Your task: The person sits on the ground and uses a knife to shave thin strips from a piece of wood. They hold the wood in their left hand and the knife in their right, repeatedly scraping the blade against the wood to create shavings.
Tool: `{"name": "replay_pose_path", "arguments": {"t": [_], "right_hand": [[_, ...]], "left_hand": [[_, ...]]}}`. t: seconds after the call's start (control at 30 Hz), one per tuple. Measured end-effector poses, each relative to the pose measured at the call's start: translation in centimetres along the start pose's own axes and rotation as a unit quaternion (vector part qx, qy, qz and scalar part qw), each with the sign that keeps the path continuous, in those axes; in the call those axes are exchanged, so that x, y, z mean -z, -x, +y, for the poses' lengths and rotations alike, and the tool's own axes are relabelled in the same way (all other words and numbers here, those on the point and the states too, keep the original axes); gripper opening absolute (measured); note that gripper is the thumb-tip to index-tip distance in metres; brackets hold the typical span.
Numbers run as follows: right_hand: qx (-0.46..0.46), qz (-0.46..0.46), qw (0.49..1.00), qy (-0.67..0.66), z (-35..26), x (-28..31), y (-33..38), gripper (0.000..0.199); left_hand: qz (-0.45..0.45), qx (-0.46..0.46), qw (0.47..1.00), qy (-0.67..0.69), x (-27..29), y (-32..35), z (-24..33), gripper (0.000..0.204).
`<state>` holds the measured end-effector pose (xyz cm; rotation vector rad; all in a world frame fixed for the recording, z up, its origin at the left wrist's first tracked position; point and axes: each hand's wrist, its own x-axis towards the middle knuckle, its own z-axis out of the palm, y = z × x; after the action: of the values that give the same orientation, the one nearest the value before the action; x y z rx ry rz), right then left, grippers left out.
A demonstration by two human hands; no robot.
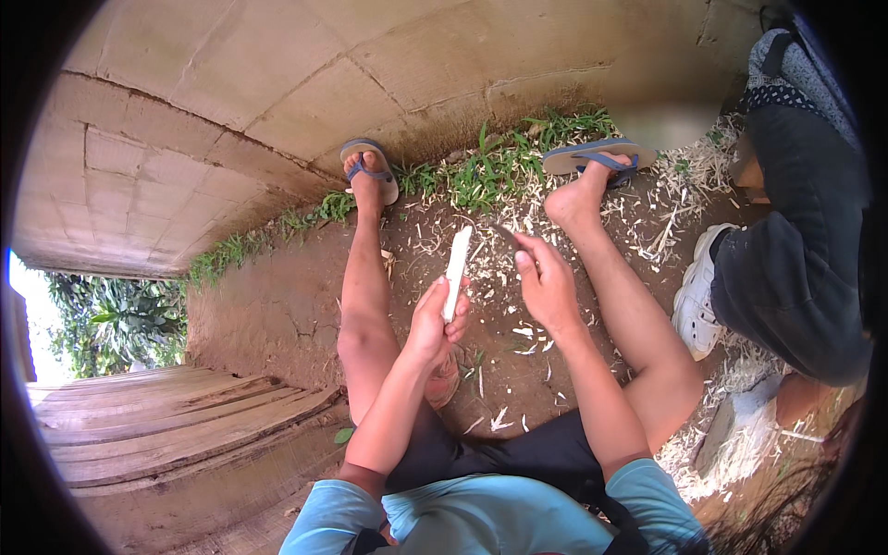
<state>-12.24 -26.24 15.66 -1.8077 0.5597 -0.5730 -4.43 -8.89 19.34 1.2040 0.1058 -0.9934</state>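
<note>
At the far left of the frame weathered wooden planks point(176, 416) are seen, with a concrete wall point(231, 83) arching across the top and a thin line of grass point(481, 171) at its foot. Moving toward the centre, the left hand point(433, 319) is found clenched around the lower end of a pale wooden stick point(457, 262), which is held nearly upright, its long axis running from the hand up toward the top of the frame with a slight lean to the right. Just right of it, the right hand point(548, 287) is closed on a small knife point(507, 233), whose dark blade is pointed up and left toward the stick's upper end; blade and stick are near but apart. The stick lies left of the right hand, and its free upper part is nearest the blade. Pale wood shavings point(666, 231) are scattered over the bare dirt ground point(277, 305). At the right edge, another person's dark trouser leg point(795, 268) and white shoe point(696, 296) are seen.
</note>
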Motion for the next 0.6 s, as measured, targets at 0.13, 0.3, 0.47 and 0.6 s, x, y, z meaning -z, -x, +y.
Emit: {"name": "replay_pose_path", "arguments": {"t": [0.13, 0.3, 0.47, 0.6], "right_hand": [[0.043, -0.118, 0.989, 0.076, -2.9, -1.7, 2.9, 0.03], [0.039, -0.059, 0.969, 0.237, -2.2, -3.4, 3.4, 0.029], [-0.02, 0.079, 0.98, 0.181, -0.3, 1.7, 0.5, 0.032], [-0.134, -0.068, 0.957, 0.248, -0.6, 4.0, 3.0, 0.041]], "left_hand": [[0.001, -0.018, 0.999, 0.035, 1.9, -0.1, 0.3, 0.034], [-0.051, 0.013, 0.999, 0.004, 2.3, 2.0, 0.8, 0.036], [-0.072, 0.013, 0.997, -0.009, 0.9, 2.3, -0.4, 0.035], [-0.021, 0.05, 0.99, 0.13, 1.3, 0.8, -0.3, 0.038]]}}
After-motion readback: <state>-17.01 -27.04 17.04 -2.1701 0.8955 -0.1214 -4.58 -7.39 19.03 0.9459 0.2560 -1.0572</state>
